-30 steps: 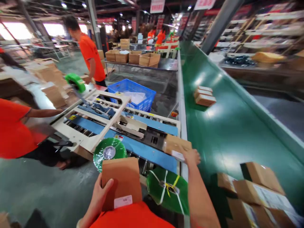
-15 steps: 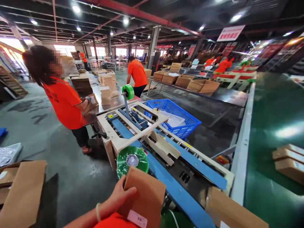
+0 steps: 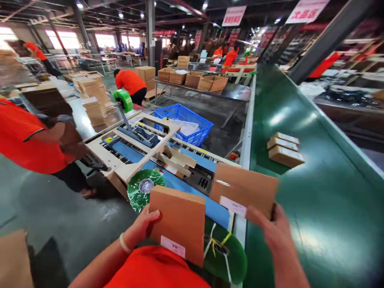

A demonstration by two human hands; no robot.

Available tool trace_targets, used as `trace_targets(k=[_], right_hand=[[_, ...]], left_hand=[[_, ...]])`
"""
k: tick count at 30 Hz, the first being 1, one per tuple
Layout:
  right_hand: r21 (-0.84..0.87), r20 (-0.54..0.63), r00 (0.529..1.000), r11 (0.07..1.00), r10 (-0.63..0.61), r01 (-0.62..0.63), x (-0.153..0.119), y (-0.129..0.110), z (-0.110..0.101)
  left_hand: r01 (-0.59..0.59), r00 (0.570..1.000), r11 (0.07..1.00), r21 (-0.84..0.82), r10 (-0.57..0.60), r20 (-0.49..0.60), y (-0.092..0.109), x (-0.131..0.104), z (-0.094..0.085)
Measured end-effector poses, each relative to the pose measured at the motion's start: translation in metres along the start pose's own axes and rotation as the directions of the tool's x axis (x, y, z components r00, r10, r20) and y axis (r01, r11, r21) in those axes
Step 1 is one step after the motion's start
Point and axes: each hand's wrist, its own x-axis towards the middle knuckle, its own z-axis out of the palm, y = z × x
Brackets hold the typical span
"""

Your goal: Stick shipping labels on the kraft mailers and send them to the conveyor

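Observation:
A flat brown cardboard box with a white label is gripped at its left edge by my left hand. My right hand holds a second labelled cardboard box by its lower right side, raised over the near end of the taping machine. The two boxes are apart, one on each side of a narrow gap. A green tape roll lies behind the left box. Another green roll, tied with white and yellow strips, is below and between the boxes.
On the right runs a green conveyor carrying several small boxes. A blue basket stands beyond the machine. At the left, a person in orange handles cardboard. Open cartons line a table farther back.
The view has turned right, bringing more of the green conveyor in. My right hand has come into view with a box lifted at the machine's near end. My left hand still holds its box.

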Motion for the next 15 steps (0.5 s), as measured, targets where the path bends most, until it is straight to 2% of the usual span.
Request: trace_targets(k=[2,3,5,6,8,10,11,12,13,14,15], right_hand=[[0.128,0.240,0.970,0.989,0.043,-0.076,-0.048,-0.001,0.047],[0.166,0.425,0.904,0.978,0.046,-0.128,-0.072,0.004,0.070],[0.233,0.576,0.818,0.955,0.016,-0.182,-0.110,0.022,0.105],[0.240,0.625,0.781,0.951,0.004,-0.197,-0.122,0.032,0.115],[0.227,0.694,0.720,0.953,-0.014,-0.200,-0.123,0.052,0.122],[0.214,0.730,0.681,0.964,-0.049,-0.159,-0.093,0.062,0.118],[0.200,0.692,0.720,0.973,-0.058,-0.114,-0.070,0.063,0.113],[0.172,0.611,0.789,0.984,-0.064,-0.054,-0.044,0.061,0.107],[0.084,0.465,0.884,0.996,-0.044,0.005,-0.017,0.059,0.100],[-0.054,0.216,0.976,0.998,-0.015,0.028,0.008,0.056,0.090],[-0.194,0.036,0.999,0.981,0.012,-0.005,0.031,0.054,0.079]], left_hand=[[0.008,1.000,1.000,-0.025,-0.008,0.023,0.001,0.002,0.001],[0.008,1.000,0.999,-0.038,-0.007,0.023,0.003,0.003,0.000],[-0.007,1.000,0.999,-0.052,0.007,-0.007,0.007,0.003,-0.003],[-0.026,0.999,0.998,-0.050,0.024,-0.036,0.011,0.002,-0.005],[-0.059,0.991,0.998,-0.033,0.055,-0.118,0.020,-0.002,-0.008],[-0.060,0.972,0.998,-0.016,0.055,-0.227,0.027,-0.009,-0.010],[-0.043,0.957,0.999,-0.011,0.038,-0.288,0.030,-0.015,-0.012],[-0.023,0.936,1.000,-0.005,0.019,-0.352,0.030,-0.021,-0.015],[-0.009,0.907,1.000,0.006,0.011,-0.422,0.030,-0.029,-0.020],[-0.005,0.871,1.000,0.023,0.016,-0.490,0.030,-0.036,-0.028],[-0.012,0.830,0.999,0.046,0.036,-0.557,0.030,-0.043,-0.038]])
